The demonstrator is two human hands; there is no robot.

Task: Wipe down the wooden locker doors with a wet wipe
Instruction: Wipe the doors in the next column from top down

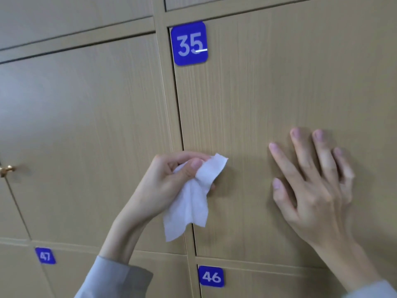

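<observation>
Three blue tags read 35 (pixel 189 43), 47 (pixel 45 255) and 46 (pixel 211 276). The left hand (pixel 165 183) pinches a white wet wipe (pixel 189 201) with curled fingers, at the left edge of the wooden door (pixel 279 82) marked 35. The right hand (pixel 315 183) lies flat on that door, fingers straight. A gold knob (pixel 6 169) is cut off at the left.

Left hand (pixel 169 179) raised on a bent wrist, fingers curled and thumb pinched against forefinger, grey sleeve (pixel 116 278) drawn back at the forearm, right hand (pixel 315 186) held flat, fingers straight and spread
</observation>
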